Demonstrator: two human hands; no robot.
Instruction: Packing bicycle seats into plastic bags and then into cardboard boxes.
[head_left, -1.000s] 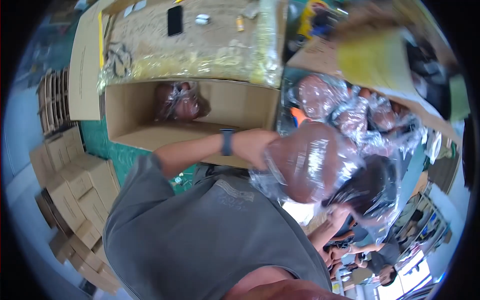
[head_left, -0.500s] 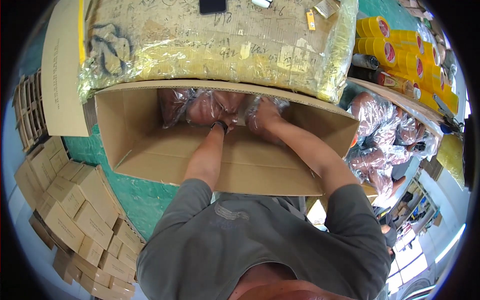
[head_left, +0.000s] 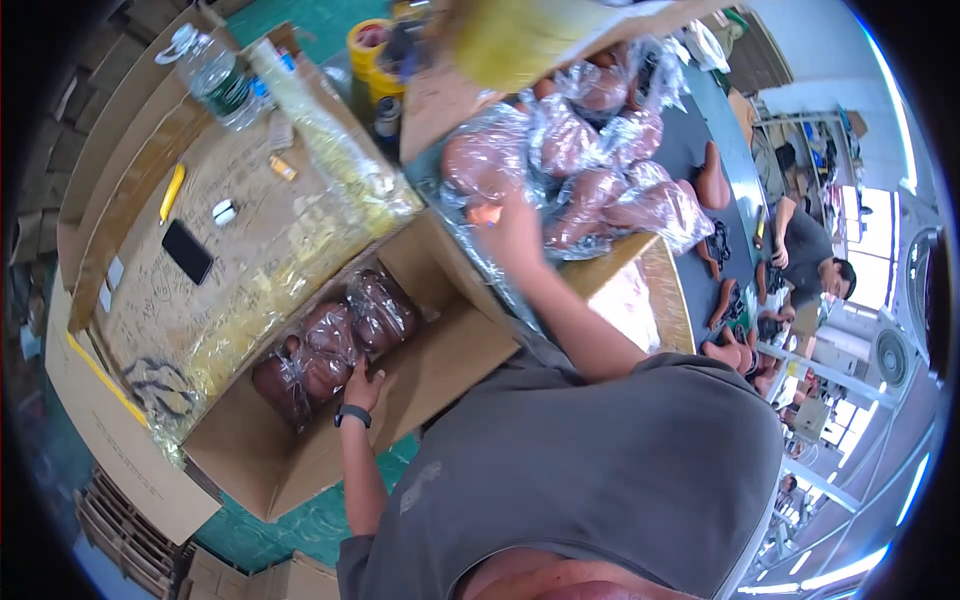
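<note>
An open cardboard box (head_left: 445,362) stands in front of me, with several rounded brown pieces in clear plastic bags (head_left: 328,345) lying in a row along its far wall. My left hand (head_left: 362,388), a black band at its wrist, rests by these pieces with fingers apart, holding nothing I can see. To the right, my right hand (head_left: 515,238) reaches over a pile of similar brown pieces in clear plastic (head_left: 575,140). Motion blurs its fingers, so I cannot tell their grip. A small orange thing (head_left: 484,215) shows beside them.
Beyond the box, a large plastic-wrapped carton (head_left: 140,290) carries a phone (head_left: 187,251), a yellow cutter (head_left: 172,193) and a water bottle (head_left: 215,80). Yellow tape rolls (head_left: 372,50) stand behind. A co-worker (head_left: 805,250) works at the far right, near loose brown pieces on the dark table (head_left: 735,160).
My view has turned right. My right hand has left the box and moved to the pile on the right. My left hand stays in the box, now with fingers apart.
</note>
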